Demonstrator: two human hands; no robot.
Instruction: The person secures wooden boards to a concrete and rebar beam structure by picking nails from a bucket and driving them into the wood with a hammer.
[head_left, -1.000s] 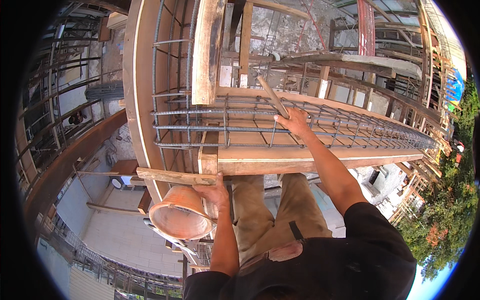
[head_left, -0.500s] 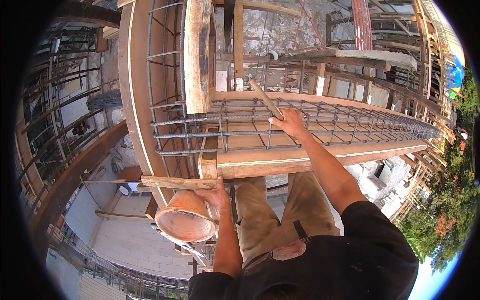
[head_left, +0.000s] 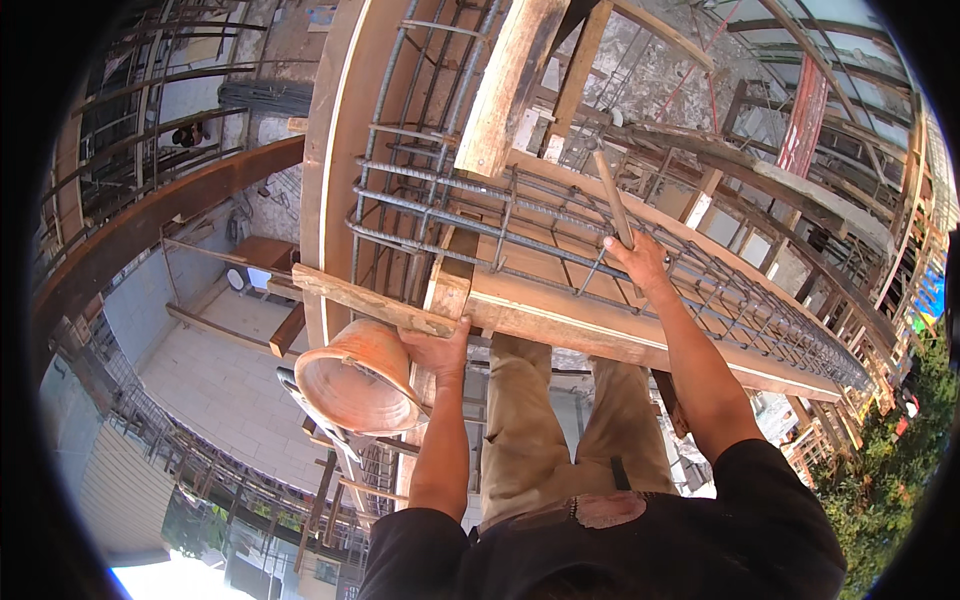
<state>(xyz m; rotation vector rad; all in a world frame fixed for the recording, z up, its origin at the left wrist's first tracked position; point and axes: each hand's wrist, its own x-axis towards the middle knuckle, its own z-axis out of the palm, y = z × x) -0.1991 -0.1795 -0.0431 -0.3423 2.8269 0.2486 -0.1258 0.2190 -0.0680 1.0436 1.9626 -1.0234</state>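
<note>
My right hand [head_left: 645, 262] is closed around the wooden handle [head_left: 612, 195] of what looks like a hammer, raised over the steel rebar cage [head_left: 570, 245]; its small head is hard to make out. My left hand [head_left: 440, 352] grips the near end of a short wooden board [head_left: 375, 300], thumb up by the formwork corner. Some of its fingers are hidden behind an orange bucket [head_left: 358, 378], which is tilted with its mouth toward me. The cage lies in a plywood beam form [head_left: 560, 312] that crosses in front of my legs.
A second plywood form [head_left: 330, 150] with rebar runs away from me on the left. A thick upright timber [head_left: 510, 90] stands at the corner. A rusty steel beam [head_left: 190, 190] passes farther left. Below lies a lower level with a pale block surface [head_left: 215, 365].
My view has turned, so the forms now slant down to the right. Both hands keep their hold on the board and the hammer; the bucket stays beside my left hand.
</note>
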